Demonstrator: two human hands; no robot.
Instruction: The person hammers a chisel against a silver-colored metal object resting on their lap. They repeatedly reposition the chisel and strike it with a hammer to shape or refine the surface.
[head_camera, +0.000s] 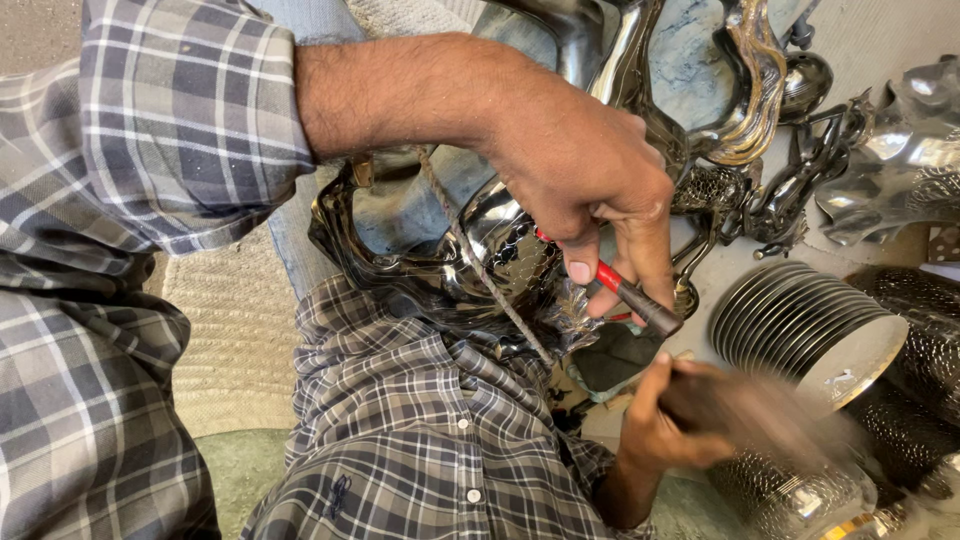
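Red-handled tool, slim with a dark tip, sits at the centre right of the frame, pinched between the thumb and fingers of the left hand, which comes down from the upper left. Its tip points toward the lower right. Just beneath it lies a shiny dark metal ornament, curved and patterned, resting across the person's lap at the centre. A thin cord runs diagonally over it. At the lower right, the right hand is closed around a blurred dark object; I cannot tell what it is. A stack of ribbed metal plates stands at the right, near the tool.
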